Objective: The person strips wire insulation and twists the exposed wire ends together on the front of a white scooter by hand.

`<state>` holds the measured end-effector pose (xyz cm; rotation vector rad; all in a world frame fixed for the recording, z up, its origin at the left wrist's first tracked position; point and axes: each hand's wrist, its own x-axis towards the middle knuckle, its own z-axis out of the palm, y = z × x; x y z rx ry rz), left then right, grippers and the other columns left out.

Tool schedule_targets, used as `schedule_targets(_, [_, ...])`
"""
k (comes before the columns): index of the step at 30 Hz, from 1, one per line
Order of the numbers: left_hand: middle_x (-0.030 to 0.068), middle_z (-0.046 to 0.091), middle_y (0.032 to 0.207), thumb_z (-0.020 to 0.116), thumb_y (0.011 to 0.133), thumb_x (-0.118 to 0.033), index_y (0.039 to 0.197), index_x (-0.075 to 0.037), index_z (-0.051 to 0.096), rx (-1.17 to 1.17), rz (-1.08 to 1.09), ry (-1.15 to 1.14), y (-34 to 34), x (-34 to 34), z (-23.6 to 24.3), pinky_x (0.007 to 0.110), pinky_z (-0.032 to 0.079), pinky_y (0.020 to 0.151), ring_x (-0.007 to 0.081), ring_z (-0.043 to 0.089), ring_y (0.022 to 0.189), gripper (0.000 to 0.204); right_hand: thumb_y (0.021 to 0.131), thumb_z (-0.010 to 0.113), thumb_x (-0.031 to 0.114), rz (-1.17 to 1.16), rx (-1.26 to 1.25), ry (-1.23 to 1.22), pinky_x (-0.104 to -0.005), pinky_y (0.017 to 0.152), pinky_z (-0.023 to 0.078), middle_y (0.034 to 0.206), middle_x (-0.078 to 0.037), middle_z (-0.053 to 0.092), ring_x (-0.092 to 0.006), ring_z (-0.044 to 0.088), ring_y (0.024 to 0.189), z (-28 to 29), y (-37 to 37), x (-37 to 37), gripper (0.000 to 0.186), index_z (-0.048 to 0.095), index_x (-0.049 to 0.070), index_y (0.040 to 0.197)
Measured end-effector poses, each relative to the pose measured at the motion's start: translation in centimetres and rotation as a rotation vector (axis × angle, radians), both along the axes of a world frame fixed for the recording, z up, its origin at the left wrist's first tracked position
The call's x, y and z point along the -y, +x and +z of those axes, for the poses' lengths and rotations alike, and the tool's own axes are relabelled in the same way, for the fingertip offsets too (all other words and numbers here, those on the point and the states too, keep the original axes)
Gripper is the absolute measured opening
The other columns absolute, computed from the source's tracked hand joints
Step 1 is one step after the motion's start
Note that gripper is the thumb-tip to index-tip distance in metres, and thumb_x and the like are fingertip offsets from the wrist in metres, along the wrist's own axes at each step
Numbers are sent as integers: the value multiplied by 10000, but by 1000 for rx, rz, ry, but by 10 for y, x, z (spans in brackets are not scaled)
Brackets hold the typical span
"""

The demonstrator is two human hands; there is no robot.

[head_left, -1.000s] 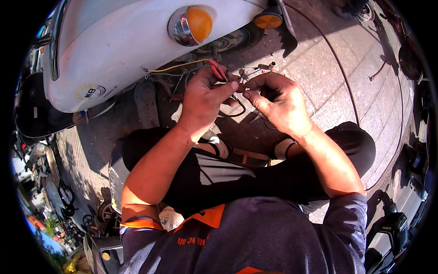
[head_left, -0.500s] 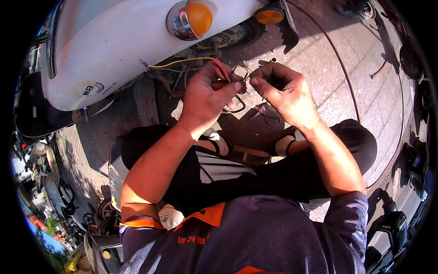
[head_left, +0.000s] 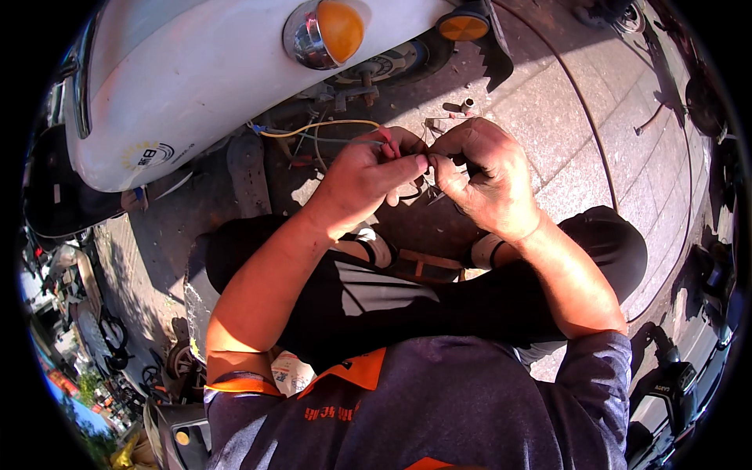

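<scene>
My left hand (head_left: 356, 178) is closed, its thumb and fingers pinching a red-sheathed wire (head_left: 387, 143). A yellow wire (head_left: 319, 128) runs from below the white body panel (head_left: 196, 86) to that hand. Close beside it on the right, my right hand (head_left: 500, 182) is closed in a pinch, thumb against index finger. The two sets of fingertips nearly meet, and what lies between them is too small and hidden to make out. Thin wires show just beyond my fingers.
An amber lamp (head_left: 341, 33) and a round amber reflector (head_left: 462, 29) sit on the vehicle, above its wheel (head_left: 384, 67). A short metal tube (head_left: 468, 106) lies on the pavement past my hands. A long brown hose (head_left: 581, 92) curves along the right.
My fingertips have come together. My right hand has turned and dropped slightly, covering most of the scissors on the ground. The red-sheathed wire has shifted in my left fingers.
</scene>
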<state>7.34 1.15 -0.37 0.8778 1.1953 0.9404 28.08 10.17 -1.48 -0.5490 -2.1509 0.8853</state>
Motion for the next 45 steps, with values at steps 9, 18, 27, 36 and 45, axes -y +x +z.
schedule_targets(9, [22, 632, 890, 700, 1036, -197, 1108, -35, 598, 146, 140, -35, -1, 1, 7, 235, 440, 580, 55, 542, 705, 205, 857, 798, 118, -10, 2, 115, -443, 753, 557, 913, -117, 735, -350, 696, 847, 0, -1, 2, 128, 746, 48, 951])
schedule_targets(18, [56, 677, 922, 723, 991, -115, 1120, -49, 588, 250, 194, 5, -5, -1, 2, 244, 477, 627, 95, 621, 744, 199, 925, 766, 99, -115, 52, -358, -374, 744, 585, 921, -135, 754, -276, 743, 825, 2, -4, 7, 119, 767, 11, 1006])
schedule_targets(27, [65, 716, 994, 749, 975, -114, 1115, -48, 604, 349, 282, 19, -10, -2, -6, 257, 543, 650, 132, 714, 856, 212, 917, 798, 121, 26, 46, -394, -367, 747, 588, 946, -140, 754, -262, 748, 828, 15, 0, 10, 178, 770, 14, 1056])
schedule_targets(36, [111, 737, 1003, 705, 991, -82, 1153, 2, 607, 318, 209, 41, -2, -4, -6, 280, 531, 679, 154, 706, 857, 208, 906, 810, 164, 24, -6, -254, -427, 787, 581, 942, -156, 746, -346, 740, 876, 3, -2, 5, 195, 772, 21, 1033])
schedule_targets(45, [99, 696, 1020, 706, 972, -51, 1150, 21, 605, 299, 214, 0, 5, -3, -6, 300, 559, 696, 169, 704, 885, 217, 913, 759, 133, -79, 44, -385, -370, 777, 577, 908, -119, 741, -249, 730, 836, 6, -4, 6, 146, 742, 5, 983])
